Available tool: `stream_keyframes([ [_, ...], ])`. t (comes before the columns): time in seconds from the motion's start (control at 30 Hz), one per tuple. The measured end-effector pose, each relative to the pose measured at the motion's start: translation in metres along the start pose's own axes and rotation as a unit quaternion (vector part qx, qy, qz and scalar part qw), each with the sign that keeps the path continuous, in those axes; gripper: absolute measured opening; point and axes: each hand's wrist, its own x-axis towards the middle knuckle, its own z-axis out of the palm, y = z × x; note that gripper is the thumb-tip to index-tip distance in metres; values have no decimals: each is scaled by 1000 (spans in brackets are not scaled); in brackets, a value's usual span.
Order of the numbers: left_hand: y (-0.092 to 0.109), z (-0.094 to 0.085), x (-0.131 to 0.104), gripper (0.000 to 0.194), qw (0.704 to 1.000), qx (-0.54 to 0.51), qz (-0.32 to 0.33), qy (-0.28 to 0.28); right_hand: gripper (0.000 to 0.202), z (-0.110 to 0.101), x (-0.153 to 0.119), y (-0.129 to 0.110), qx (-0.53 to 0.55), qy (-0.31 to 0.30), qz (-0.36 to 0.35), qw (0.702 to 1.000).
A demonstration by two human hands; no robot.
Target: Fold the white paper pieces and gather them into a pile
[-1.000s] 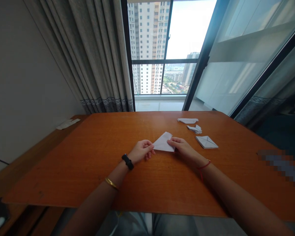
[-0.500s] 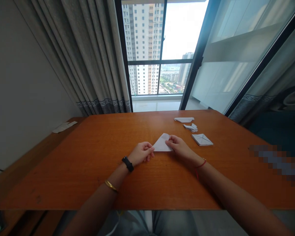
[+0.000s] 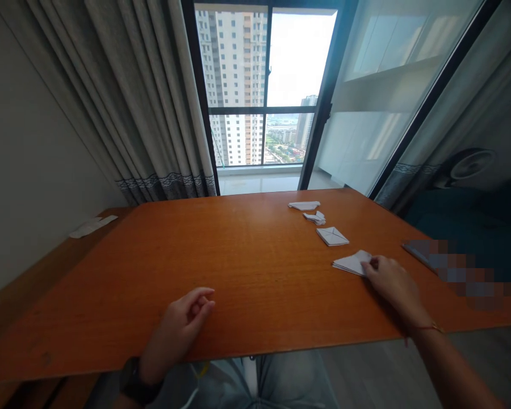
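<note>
Between the thumb and fingers of my right hand [image 3: 392, 284] is the near corner of a folded white paper triangle [image 3: 351, 262]. The paper rests low at the tabletop's right side, with several layers showing along its left edge; whether it lies fully flat I cannot tell. My left hand [image 3: 179, 322] is by the table's front edge, holding nothing, its fingers loosely curled and the thumb apart from them. Just beyond the triangle lies a folded paper square [image 3: 333, 236]. Farther back are a small many-layered paper fold [image 3: 315, 218] and a long flat paper fold [image 3: 304, 205].
The wooden table [image 3: 238, 255] stretches toward a window. A flat blurred-out object [image 3: 455, 270] lies at its right edge. White paper strips [image 3: 92, 226] rest on the ledge at left. A grey curtain [image 3: 153, 102] hangs behind, and a fan [image 3: 470, 165] stands at the far right.
My right hand has carried the paper triangle rightward, beside the row of folded papers. My left hand has let go of it and drawn back toward me. The view has shifted slightly right.
</note>
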Motion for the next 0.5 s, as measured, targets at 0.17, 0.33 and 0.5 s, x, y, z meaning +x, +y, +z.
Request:
stream_keyframes([
  [0.17, -29, 2, -5, 41, 991, -91, -52, 82, 54, 20, -1, 5, -71, 47, -13, 996],
  [0.33, -42, 1, -1, 40, 975, -189, -62, 102, 68, 20, 2, 16, -43, 128, 4, 991],
  [0.5, -48, 0, -2, 34, 971, -210, -47, 105, 69, 13, -4, 17, 29, 199, 4, 980],
])
